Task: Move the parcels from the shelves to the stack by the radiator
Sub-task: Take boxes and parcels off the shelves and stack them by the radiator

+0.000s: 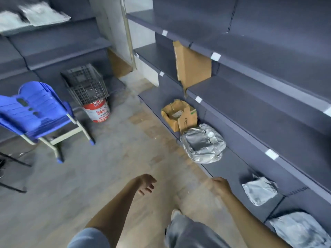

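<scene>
Both hands hang out in front of the person over the floor and hold nothing. The left hand (pixel 147 184) has its fingers loosely spread. The right hand (pixel 220 186) is blurred, its fingers seemingly curled loosely, near the front edge of the bottom shelf (pixel 231 169).

Along that shelf lie the parcels yet to be moved: an open cardboard box (pixel 179 115) toward the far end, a large grey bag (pixel 203 143) touching it and jutting over the front edge, a small grey bag (pixel 259 190) further along nearer the person, and another grey bag (pixel 300 230) at the near end. More grey bags (pixel 35 15) sit on the upper shelf at the far left. No radiator or stack is in view.

The risks look like these. The grey bags are soft and slick, so a one-handed grab could let one sag and slip out. The large bag, already over the edge, could slide to the floor if the box beside it is tugged first. The box is torn open, so lifting it by a flap could rip it or spill its contents. The blue chair (pixel 35 111) and the bucket (pixel 97 110) with its crate (pixel 86 85) stand in the aisle and could be bumped while carrying.
</scene>
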Demonstrator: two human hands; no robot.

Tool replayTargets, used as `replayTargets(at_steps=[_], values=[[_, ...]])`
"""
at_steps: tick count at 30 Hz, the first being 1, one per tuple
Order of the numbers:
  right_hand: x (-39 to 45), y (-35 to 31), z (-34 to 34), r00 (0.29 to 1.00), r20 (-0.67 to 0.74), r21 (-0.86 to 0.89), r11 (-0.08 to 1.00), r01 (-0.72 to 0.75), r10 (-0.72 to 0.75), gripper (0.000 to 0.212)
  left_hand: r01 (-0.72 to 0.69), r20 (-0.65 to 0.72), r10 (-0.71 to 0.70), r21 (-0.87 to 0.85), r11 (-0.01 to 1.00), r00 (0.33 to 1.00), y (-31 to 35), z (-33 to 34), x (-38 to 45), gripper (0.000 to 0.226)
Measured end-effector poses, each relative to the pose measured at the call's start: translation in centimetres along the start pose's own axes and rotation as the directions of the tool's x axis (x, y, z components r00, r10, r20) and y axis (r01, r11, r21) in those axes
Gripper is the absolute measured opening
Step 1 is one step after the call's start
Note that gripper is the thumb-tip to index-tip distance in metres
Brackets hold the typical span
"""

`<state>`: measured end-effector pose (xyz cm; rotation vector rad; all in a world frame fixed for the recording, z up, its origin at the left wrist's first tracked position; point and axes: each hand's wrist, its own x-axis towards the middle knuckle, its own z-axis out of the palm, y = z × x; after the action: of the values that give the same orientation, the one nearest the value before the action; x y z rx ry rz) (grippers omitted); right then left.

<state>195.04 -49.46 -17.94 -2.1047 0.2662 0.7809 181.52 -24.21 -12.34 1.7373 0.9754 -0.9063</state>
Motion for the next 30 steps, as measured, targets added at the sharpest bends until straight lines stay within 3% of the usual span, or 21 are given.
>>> replayTargets(at_steps=[5,9,12,16,19,22,26,30], values=[[7.6,-11.0,-0.1,0.997,0.021,-0.087,0.994,0.072,-0.07,0.017,-0.164,-0.157,0.156,-0.041,0.986,0.975,7.7,-9.5,3.4,0.037],[12.9,-17.3,3.5,0.99,0.1,-0.157,0.98,0.119,-0.105,0.023,-0.215,-0.139,0.184,-0.257,0.942,0.973,10.2,-15.2,6.6,0.037],[16.7,-22.1,7.3,0.98,0.189,-0.165,0.981,0.097,-0.065,0.019,-0.221,-0.154,0.179,-0.321,0.921,0.972,11.2,-20.0,10.3,0.036],[23.1,-28.2,13.0,0.98,0.197,-0.186,0.981,0.062,-0.024,0.017,-0.238,-0.167,0.184,-0.413,0.879,0.969,12.7,-27.3,17.0,0.036],[27.5,-33.1,17.5,0.978,0.206,-0.268,0.959,0.098,-0.042,0.029,-0.253,-0.16,0.196,-0.584,0.771,0.967,13.5,-33.1,22.2,0.037],[30.5,-36.9,21.4,0.979,0.202,-0.338,0.94,0.038,0.033,0.016,-0.193,-0.126,0.15,-0.745,0.639,0.981,13.7,-38.3,26.5,0.029],[33.8,-41.2,26.7,0.976,0.2,-0.384,0.923,0.002,0.082,0.032,-0.09,-0.076,0.049,-0.821,0.564,0.996,13.1,-44.5,31.8,0.018],[38.5,-43.3,32.5,0.973,0.23,-0.472,0.877,0.093,0.021,0.036,-0.09,-0.131,-0.023,-0.789,0.608,0.991,13.1,-48.6,37.9,0.021]])
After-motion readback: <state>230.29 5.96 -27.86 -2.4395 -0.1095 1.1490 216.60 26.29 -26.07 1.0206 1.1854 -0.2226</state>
